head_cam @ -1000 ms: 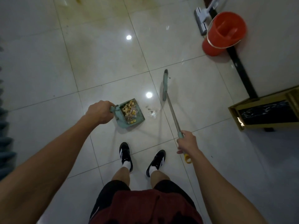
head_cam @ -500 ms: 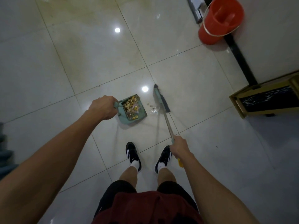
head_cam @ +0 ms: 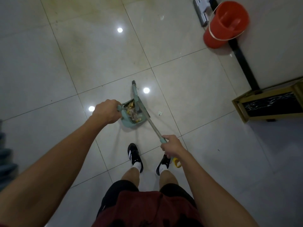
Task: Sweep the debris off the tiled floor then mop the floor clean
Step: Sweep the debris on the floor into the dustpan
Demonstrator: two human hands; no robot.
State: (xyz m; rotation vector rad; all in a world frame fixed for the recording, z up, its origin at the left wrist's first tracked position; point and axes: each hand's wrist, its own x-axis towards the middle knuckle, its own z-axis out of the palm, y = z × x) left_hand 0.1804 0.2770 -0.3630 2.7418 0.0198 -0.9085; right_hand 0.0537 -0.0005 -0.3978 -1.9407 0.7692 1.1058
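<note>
One broom (head_cam: 135,94) head now lies across the dustpan (head_cam: 137,119), formerly beside it.

no readable text, labels (or numbers)

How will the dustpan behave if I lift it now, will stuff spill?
The dustpan looks like thin plastic, so probably light and stiff. Its debris lies loose in a heap, so tilting the open edge down would likely spill it. The left hand grips only the handle, so it may tip.

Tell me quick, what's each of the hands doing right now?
Left hand: closed, gripping the dustpan handle.
Right hand: closed, gripping the broom handle.
</note>
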